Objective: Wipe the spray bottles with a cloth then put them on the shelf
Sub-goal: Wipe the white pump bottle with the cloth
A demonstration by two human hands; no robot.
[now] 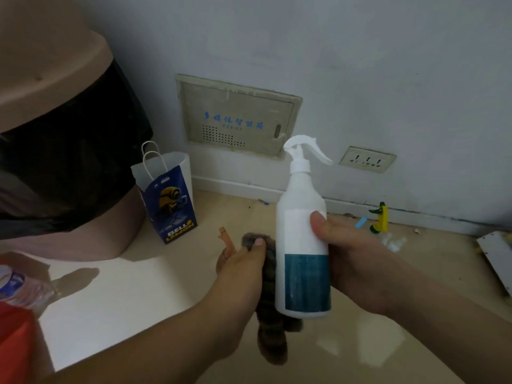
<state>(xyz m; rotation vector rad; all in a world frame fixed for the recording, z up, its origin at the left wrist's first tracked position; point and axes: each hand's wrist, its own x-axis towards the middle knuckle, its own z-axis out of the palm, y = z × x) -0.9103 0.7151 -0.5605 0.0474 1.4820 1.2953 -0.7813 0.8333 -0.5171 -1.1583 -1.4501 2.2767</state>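
The white plastic spray bottle is held upright in mid-air above the glossy beige floor. It is a smooth cylinder with a rounded shoulder, a ribbed collar, a white trigger head and a teal band round its lower half. The right hand is wrapped round its middle from three o'clock, with the thumb flat on the white label. At nine o'clock the left hand is clamped on a dark grey, fuzzy cloth, bunched against the bottle's side with its loose end hanging below the base.

Toward ten o'clock a paper bag, white and blue with twisted cord handles, stands beside a rounded pinkish-brown bin with a black liner. Against the skirting at three o'clock sits a small yellow-and-green trigger sprayer. On the wall at twelve o'clock is a beige panel.
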